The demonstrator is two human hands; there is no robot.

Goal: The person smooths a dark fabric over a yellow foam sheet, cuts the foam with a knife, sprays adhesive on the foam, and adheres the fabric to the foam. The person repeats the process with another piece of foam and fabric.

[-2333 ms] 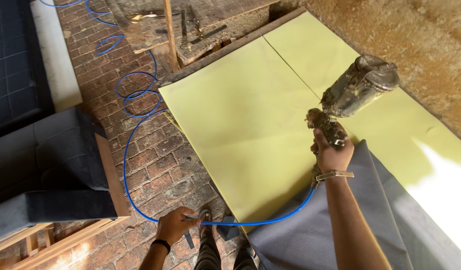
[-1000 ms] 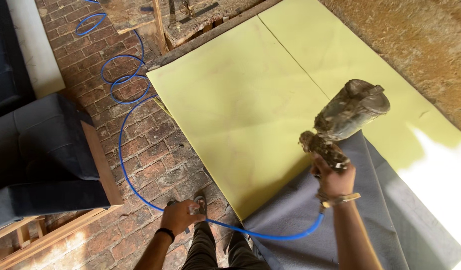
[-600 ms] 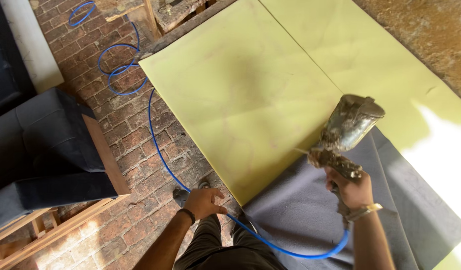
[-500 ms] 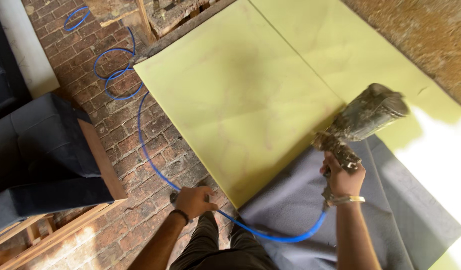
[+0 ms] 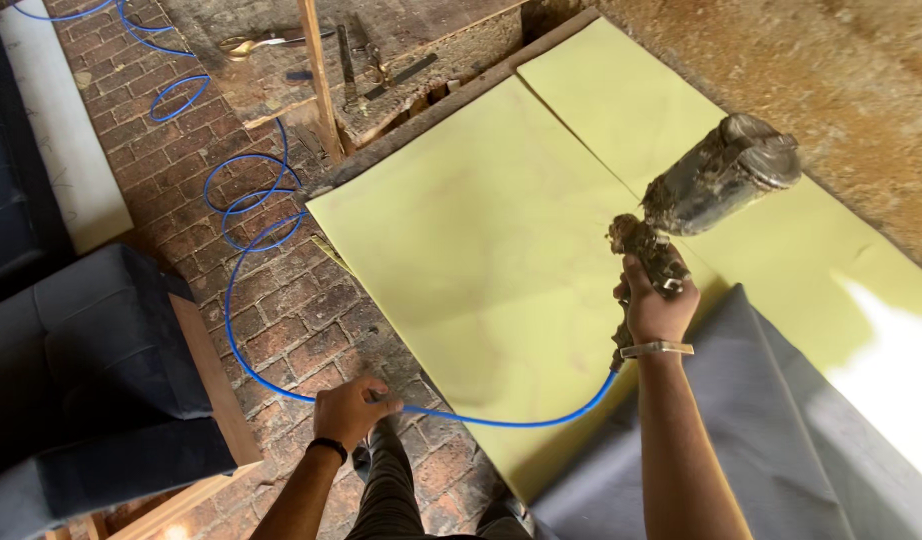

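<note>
A worn brick floor (image 5: 291,310), rough and uneven, carries two pale yellow-green foam sheets (image 5: 481,260) laid flat side by side, smooth and matte, with a straight seam between them. A grey fabric sheet (image 5: 781,440), soft and slightly creased, overlaps the near edge of the foam and runs out of view at the bottom right. Coarse chipboard (image 5: 841,90) borders the far edge of the foam. Near the floor's far edge stands a battered wooden table (image 5: 381,50) with scissors and thin tools on it, too small to tell apart. A dark padded seat (image 5: 91,370) on a bare wooden frame is cut off at the left.

The right hand (image 5: 658,305) is clenched around the grip of a spray gun (image 5: 701,195), its metal body and tilted cup crusted with dried residue; it hangs above the foam near the seam. The nozzle is hidden behind the crust. A thin blue hose (image 5: 251,250) leaves the gun's base, sags across the foam's near edge, and coils over the bricks. The left hand (image 5: 349,410), wearing a dark wristband, is closed around the hose just above the bricks.
</note>
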